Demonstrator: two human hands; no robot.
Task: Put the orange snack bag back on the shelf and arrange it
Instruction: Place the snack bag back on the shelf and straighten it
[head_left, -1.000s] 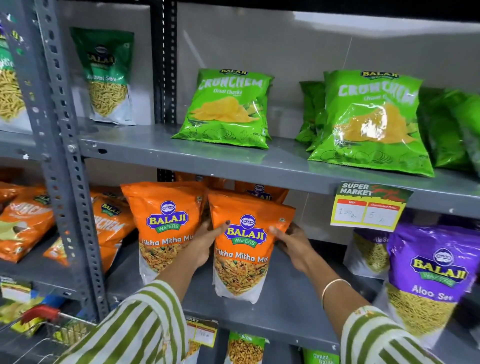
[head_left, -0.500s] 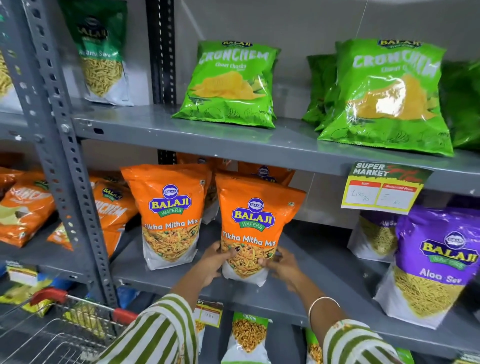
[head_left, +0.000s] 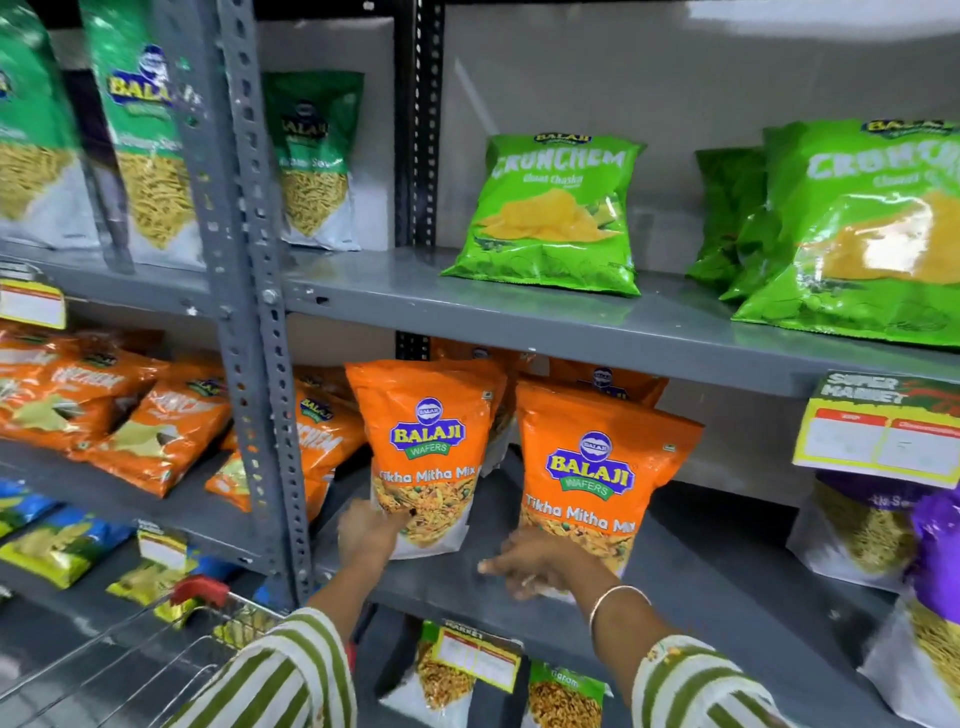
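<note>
Tikha Mitha Mix bag (head_left: 592, 483) upright at shelf (head_left: 431, 582) front edge, label toward us; our right hand (head_left: 540, 564) open at its base, left hand (head_left: 371, 535) fingertips on neighbouring bag (head_left: 428, 452).

"Balaji Wafers Tikha Mitha Mix" on orange bags (head_left: 592, 478); "Crunchem" on green bag (head_left: 550, 213); seemingly "Super Market" on tag (head_left: 883, 431).

sleeves (head_left: 275, 675): green-white striped | right wrist: thin bangle (head_left: 615, 597)

- A grey metal rack with a perforated upright post (head_left: 249, 291) at left of centre.
- A grey upper shelf (head_left: 519, 322) above a lower shelf (head_left: 701, 582).
- A pale grey back wall (head_left: 623, 78), lit with soft glare.
- A slotted black rail (head_left: 423, 130) against the wall.
</note>
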